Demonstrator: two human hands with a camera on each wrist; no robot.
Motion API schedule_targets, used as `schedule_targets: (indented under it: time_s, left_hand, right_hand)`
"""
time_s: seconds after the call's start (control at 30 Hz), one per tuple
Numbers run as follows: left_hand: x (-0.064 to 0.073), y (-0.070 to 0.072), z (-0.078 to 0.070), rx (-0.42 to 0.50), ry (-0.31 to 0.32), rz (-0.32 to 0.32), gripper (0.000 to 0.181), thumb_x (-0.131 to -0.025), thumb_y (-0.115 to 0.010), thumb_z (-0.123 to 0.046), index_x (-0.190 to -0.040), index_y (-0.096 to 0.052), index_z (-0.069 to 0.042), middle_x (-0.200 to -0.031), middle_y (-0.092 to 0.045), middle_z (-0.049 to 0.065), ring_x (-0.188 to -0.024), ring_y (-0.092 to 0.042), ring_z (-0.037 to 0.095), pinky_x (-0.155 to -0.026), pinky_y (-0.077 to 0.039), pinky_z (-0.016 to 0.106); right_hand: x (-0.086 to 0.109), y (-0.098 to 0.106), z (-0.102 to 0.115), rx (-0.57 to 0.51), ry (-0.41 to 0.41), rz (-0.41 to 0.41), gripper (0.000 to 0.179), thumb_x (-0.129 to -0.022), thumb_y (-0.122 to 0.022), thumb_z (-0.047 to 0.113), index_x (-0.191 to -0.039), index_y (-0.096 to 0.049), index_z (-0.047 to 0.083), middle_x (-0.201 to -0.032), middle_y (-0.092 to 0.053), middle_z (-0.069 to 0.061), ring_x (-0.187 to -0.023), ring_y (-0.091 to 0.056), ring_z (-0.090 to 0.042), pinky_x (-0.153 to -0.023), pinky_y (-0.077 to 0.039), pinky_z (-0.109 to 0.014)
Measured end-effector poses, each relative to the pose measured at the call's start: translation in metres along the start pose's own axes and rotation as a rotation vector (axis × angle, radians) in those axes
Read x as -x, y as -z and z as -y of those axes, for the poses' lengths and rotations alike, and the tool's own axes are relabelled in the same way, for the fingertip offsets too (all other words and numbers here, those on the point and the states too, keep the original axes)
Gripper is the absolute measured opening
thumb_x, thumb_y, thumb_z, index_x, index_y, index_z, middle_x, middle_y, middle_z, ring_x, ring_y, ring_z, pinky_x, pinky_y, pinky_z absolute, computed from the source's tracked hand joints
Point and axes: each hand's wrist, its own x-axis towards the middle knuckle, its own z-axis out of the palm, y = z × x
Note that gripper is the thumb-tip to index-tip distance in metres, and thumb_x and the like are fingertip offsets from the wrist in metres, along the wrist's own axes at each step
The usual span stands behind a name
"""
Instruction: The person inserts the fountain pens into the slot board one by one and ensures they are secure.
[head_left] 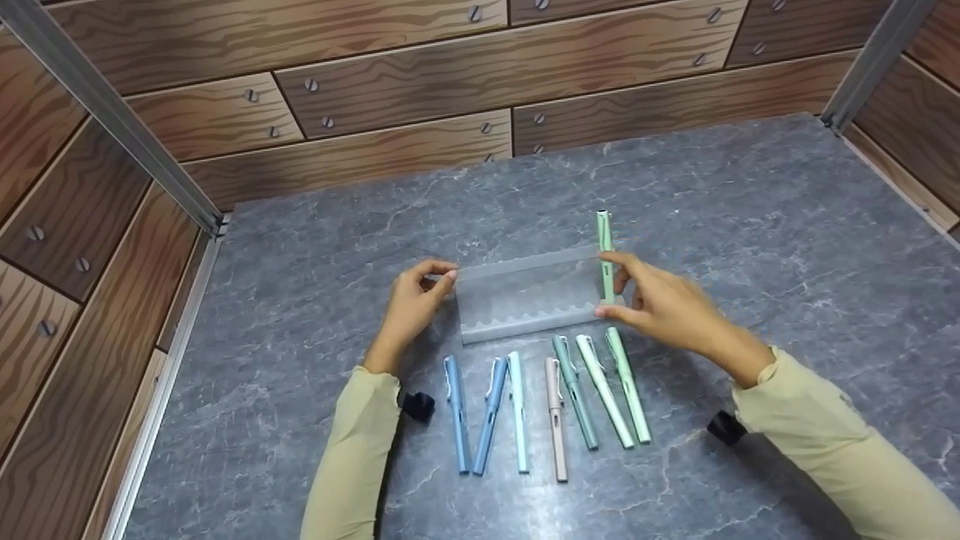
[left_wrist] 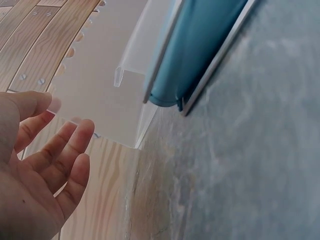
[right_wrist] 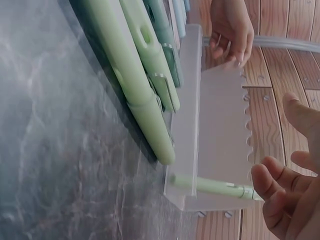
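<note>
Our left hand (head_left: 412,300) pinches the clear plastic notched rack (head_left: 517,289) between our hands, seemingly steadying it; our right hand (head_left: 675,307) spreads wide at its right end, by the slim light-green pen (head_left: 604,231) lying across it. Seven slim pastel pens (head_left: 520,427) lie before it.

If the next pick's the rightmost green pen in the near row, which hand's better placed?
Right, I'd say: the right hand is closer to that green pen; the left hand is at the clear rack's left end.

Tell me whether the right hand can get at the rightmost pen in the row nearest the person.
Probably yes: the right hand is close to the rightmost pen, nothing lies over it, and its right side is free.
</note>
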Motion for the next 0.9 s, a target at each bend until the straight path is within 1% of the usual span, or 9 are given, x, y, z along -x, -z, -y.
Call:
schedule_targets:
  time_s: [0.03,0.17,0.23,0.27,0.43,0.53,0.7,0.9]
  left_hand:
    - [0.0,0.0,0.001,0.003,0.001,-0.003,0.021,-0.094,-0.061,-0.01,-0.108,-0.068,0.005,-0.097,-0.068,0.023,-0.068,-0.059,0.009,-0.055,-0.045,0.017]
    - [-0.002,-0.001,0.008,0.021,-0.004,-0.019,0.021,-0.094,-0.063,-0.013,-0.108,-0.069,0.001,-0.1,-0.069,0.02,-0.077,-0.067,0.029,-0.055,-0.045,0.017]
    - [-0.003,-0.002,0.011,0.028,-0.011,-0.022,0.021,-0.093,-0.064,-0.015,-0.107,-0.07,-0.001,-0.102,-0.069,0.019,-0.082,-0.067,0.034,-0.055,-0.045,0.016]
    - [-0.003,-0.002,0.012,0.029,-0.014,-0.022,0.021,-0.093,-0.064,-0.016,-0.107,-0.07,-0.002,-0.103,-0.069,0.018,-0.082,-0.068,0.035,-0.055,-0.045,0.017]
    - [-0.003,-0.001,0.013,0.017,-0.017,-0.01,0.019,-0.094,-0.064,-0.017,-0.106,-0.071,-0.005,-0.106,-0.069,0.014,-0.082,-0.067,0.031,-0.057,-0.047,0.018]
    - [-0.003,0.0,0.012,0.01,-0.015,-0.006,0.018,-0.094,-0.063,-0.017,-0.106,-0.071,-0.005,-0.105,-0.07,0.014,-0.082,-0.067,0.033,-0.057,-0.046,0.019]
    - [-0.003,-0.001,0.012,0.008,-0.018,-0.011,0.018,-0.094,-0.063,-0.016,-0.106,-0.07,-0.004,-0.102,-0.07,0.014,-0.082,-0.067,0.035,-0.057,-0.047,0.019]
    - [-0.003,-0.001,0.012,0.015,-0.026,-0.02,0.017,-0.093,-0.064,-0.015,-0.104,-0.071,-0.004,-0.103,-0.07,0.014,-0.08,-0.067,0.031,-0.058,-0.047,0.018]
  right_hand:
    - [0.001,0.0,0.001,-0.001,0.003,0.008,0.072,-0.085,-0.07,0.043,-0.143,-0.04,0.014,-0.097,-0.062,-0.001,-0.063,-0.049,-0.005,-0.053,-0.04,-0.023]
    - [0.007,-0.001,0.004,-0.022,0.016,0.033,0.071,-0.085,-0.07,0.044,-0.142,-0.042,0.014,-0.097,-0.063,-0.002,-0.061,-0.049,-0.003,-0.053,-0.04,-0.022]
    - [0.009,-0.001,0.005,-0.032,0.025,0.042,0.069,-0.085,-0.07,0.043,-0.142,-0.043,0.013,-0.097,-0.063,-0.002,-0.061,-0.049,-0.002,-0.053,-0.041,-0.022]
    - [0.01,-0.002,0.005,-0.035,0.028,0.047,0.069,-0.085,-0.07,0.043,-0.141,-0.043,0.013,-0.097,-0.063,-0.003,-0.061,-0.049,-0.001,-0.053,-0.041,-0.022]
    - [0.015,-0.002,0.006,-0.054,0.02,0.08,0.067,-0.084,-0.073,0.037,-0.139,-0.045,0.012,-0.096,-0.064,-0.002,-0.06,-0.049,0.0,-0.053,-0.042,-0.021]
    - [0.018,-0.003,0.006,-0.057,0.009,0.107,0.065,-0.084,-0.074,0.036,-0.138,-0.046,0.013,-0.096,-0.064,-0.002,-0.061,-0.05,-0.001,-0.053,-0.043,-0.021]
    - [0.021,-0.004,0.005,-0.068,-0.008,0.163,0.064,-0.084,-0.072,0.04,-0.137,-0.048,0.013,-0.095,-0.065,-0.001,-0.065,-0.053,-0.001,-0.056,-0.044,-0.022]
    - [0.027,-0.007,0.003,-0.074,-0.029,0.227,0.066,-0.084,-0.07,0.045,-0.136,-0.049,0.013,-0.094,-0.063,0.003,-0.066,-0.052,-0.002,-0.057,-0.043,-0.022]
